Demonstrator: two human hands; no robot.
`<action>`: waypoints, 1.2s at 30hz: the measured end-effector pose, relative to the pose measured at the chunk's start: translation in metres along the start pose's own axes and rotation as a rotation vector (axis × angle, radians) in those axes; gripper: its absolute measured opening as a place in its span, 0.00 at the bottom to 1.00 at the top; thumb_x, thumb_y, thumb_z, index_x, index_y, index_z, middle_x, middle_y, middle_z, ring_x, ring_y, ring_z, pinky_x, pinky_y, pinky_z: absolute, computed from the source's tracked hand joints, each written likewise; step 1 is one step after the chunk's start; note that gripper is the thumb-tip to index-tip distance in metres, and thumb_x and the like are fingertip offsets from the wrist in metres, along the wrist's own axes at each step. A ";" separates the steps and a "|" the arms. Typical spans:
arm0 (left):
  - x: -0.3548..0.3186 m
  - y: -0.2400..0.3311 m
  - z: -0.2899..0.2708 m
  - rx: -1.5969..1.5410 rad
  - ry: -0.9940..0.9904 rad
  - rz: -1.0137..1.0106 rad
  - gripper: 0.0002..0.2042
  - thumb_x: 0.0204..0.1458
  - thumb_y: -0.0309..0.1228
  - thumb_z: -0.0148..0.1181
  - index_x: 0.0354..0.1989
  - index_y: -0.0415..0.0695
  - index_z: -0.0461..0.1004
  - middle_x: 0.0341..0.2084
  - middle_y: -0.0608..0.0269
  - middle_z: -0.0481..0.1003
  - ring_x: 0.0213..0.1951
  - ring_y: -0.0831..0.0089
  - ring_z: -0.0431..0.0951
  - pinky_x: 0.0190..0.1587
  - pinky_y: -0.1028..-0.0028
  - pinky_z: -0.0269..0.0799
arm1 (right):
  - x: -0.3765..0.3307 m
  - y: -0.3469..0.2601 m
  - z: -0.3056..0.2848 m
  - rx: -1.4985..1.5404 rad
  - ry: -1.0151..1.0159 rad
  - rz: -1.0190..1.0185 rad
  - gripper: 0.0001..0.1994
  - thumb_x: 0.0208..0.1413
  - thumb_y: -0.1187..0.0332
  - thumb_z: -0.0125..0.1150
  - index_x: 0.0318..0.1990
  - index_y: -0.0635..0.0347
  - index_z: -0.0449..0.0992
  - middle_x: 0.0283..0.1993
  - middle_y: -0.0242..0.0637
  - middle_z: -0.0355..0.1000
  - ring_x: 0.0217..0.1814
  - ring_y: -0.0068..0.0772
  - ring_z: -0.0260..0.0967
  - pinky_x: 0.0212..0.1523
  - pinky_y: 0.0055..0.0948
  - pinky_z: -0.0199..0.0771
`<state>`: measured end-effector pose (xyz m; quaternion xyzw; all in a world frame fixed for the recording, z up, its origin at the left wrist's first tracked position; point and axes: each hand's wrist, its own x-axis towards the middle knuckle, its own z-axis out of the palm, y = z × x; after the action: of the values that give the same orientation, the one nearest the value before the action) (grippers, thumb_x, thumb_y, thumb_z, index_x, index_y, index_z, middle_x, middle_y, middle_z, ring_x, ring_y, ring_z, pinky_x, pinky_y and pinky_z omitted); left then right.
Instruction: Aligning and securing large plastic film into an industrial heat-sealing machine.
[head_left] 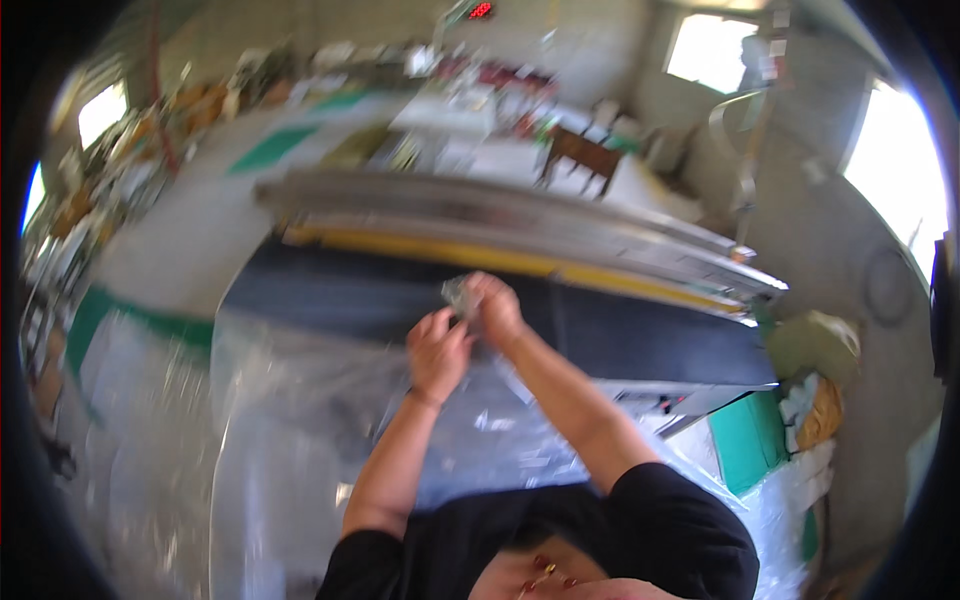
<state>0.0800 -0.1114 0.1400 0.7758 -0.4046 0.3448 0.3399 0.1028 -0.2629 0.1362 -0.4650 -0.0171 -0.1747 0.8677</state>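
Both my hands are raised together over a dark flat machine bed (pixel 340 290). My left hand (pixel 437 352) pinches the edge of a clear plastic bag (pixel 300 400) that spreads out below and to the left. My right hand (pixel 492 308) grips a bunched bit of the same clear plastic at its top, just above and right of the left hand. The picture is blurred, so finger detail is soft.
A long metal and yellow bar (pixel 520 245) runs across the machine behind my hands. Green and white packages (pixel 790 430) sit at the right. More clear plastic (pixel 140 450) lies at the left. Cluttered tables (pixel 470 90) and a wooden stool (pixel 580 155) stand further back.
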 end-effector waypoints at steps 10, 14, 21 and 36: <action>-0.099 -0.009 -0.032 0.027 -0.049 -0.431 0.29 0.33 0.36 0.64 0.47 0.44 0.60 0.40 0.55 0.66 0.41 0.58 0.66 0.41 0.63 0.61 | -0.010 -0.007 -0.004 0.153 0.133 0.150 0.04 0.49 0.64 0.54 0.29 0.53 0.70 0.21 0.25 0.65 0.20 0.19 0.59 0.20 0.19 0.58; -0.153 -0.037 -0.044 -0.241 -0.770 -0.657 0.19 0.36 0.38 0.63 0.36 0.42 0.67 0.28 0.59 0.71 0.38 0.60 0.69 0.45 0.60 0.57 | -0.009 -0.001 0.006 0.153 0.216 0.175 0.08 0.48 0.65 0.54 0.33 0.57 0.70 0.32 0.33 0.69 0.29 0.23 0.65 0.28 0.23 0.68; -0.092 -0.031 -0.159 -1.419 -0.767 -0.575 0.19 0.42 0.42 0.59 0.38 0.41 0.66 0.28 0.65 0.73 0.36 0.74 0.72 0.40 0.63 0.65 | 0.022 -0.012 -0.054 0.327 0.339 0.114 0.10 0.52 0.66 0.49 0.37 0.62 0.67 0.35 0.38 0.68 0.42 0.33 0.67 0.42 0.24 0.66; -0.071 -0.084 -0.181 0.080 -0.634 -0.722 0.17 0.43 0.45 0.53 0.36 0.48 0.70 0.30 0.58 0.73 0.35 0.61 0.72 0.37 0.68 0.66 | -0.044 -0.235 -0.389 -0.827 1.179 -0.460 0.12 0.46 0.64 0.56 0.32 0.65 0.74 0.31 0.35 0.70 0.31 0.28 0.65 0.33 0.26 0.65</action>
<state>0.0745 0.0998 0.1581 0.9461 -0.1793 -0.0334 0.2675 -0.0648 -0.6852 0.0952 -0.5669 0.4204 -0.5634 0.4295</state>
